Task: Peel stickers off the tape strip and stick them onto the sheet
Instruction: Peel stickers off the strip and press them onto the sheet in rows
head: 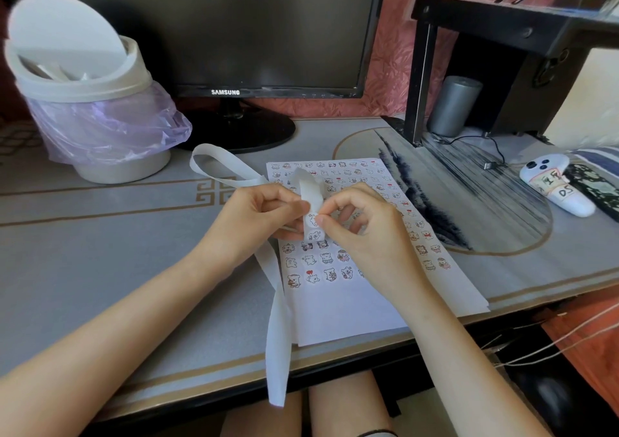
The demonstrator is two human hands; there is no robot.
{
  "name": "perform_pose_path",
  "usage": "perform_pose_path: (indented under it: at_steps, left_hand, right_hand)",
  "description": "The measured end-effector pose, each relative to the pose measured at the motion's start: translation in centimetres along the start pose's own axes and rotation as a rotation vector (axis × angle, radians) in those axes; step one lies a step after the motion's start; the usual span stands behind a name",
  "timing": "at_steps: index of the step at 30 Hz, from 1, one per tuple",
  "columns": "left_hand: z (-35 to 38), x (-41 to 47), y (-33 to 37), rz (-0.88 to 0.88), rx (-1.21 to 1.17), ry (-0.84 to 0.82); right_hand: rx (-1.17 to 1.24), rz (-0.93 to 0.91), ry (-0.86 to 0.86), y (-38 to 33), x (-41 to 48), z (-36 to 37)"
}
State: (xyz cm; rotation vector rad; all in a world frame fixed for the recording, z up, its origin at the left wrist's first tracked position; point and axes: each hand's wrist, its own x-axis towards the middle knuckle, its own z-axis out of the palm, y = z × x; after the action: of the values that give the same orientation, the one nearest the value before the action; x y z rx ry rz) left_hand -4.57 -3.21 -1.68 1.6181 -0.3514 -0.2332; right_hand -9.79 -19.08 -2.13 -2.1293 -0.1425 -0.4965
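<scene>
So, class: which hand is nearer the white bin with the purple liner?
Left. The left hand, gripping the tape strip, lies right of the bin; the right hand, pinching a sticker, is farther right again.

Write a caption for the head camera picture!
Left hand holds the tape strip; right hand pinches a sticker above the sheet.

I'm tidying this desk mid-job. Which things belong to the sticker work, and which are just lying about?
In use: tape strip, sticker, sheet, left hand, right hand.
Lying about: bin, monitor, controller, grey cylinder.
</scene>
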Motion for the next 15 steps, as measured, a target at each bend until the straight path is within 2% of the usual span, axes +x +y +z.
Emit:
perform_pose_path:
  at_steps: [3,6,11,15]
  left_hand:
    - [-0.1,0.0,0.0,-0.015,0.004,0.012]
    - [-0.3,0.3,-0.2,-0.034,0.033,0.025]
    - [-0.4,0.5,-0.7,-0.087,0.092,0.0]
    - [-0.4,0.6,-0.8,-0.088,0.098,-0.001]
  right_hand:
    - [0.016,-0.005,-0.021,-0.7,-0.4,-0.2]
    - [0.181,0.093,-0.1,-1.7,-0.9,-0.9]
    - [0.261,0.31,-0.453,-2.7,-2.3,-1.7]
    - [0.241,0.379,-0.473,-2.6,-3.1,-0.6]
